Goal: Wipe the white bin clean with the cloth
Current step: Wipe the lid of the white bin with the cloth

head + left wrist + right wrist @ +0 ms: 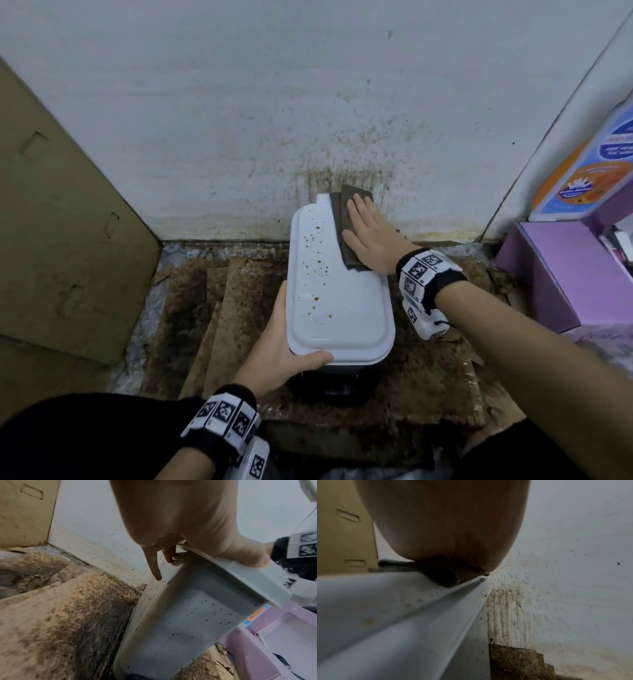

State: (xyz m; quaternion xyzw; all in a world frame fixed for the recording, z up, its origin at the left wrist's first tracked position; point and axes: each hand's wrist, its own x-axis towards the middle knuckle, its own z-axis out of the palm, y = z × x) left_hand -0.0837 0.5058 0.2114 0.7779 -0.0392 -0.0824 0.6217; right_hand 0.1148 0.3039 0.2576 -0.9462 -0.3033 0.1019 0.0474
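Observation:
The white bin (pixel 339 308) stands on the floor against the wall, its closed lid speckled with brown spots. A dark grey-brown folded cloth (pixel 344 236) lies on the far right part of the lid. My right hand (pixel 368 229) presses flat on the cloth with straight fingers. My left hand (pixel 287 356) grips the near left corner of the lid, thumb on the front rim. In the left wrist view the left hand (pixel 180 536) holds the lid rim over the spotted bin wall (pixel 180 622). The right wrist view shows my palm (pixel 447 527) on the cloth (pixel 440 572) over the lid (pixel 385 608).
Stained cardboard sheets (pixel 226 308) cover the floor around the bin. A brown cardboard panel (pixel 58 222) leans at the left. Purple boxes (pixel 565 274) stand at the right. The white wall (pixel 342 154) behind the bin is spattered with brown dirt.

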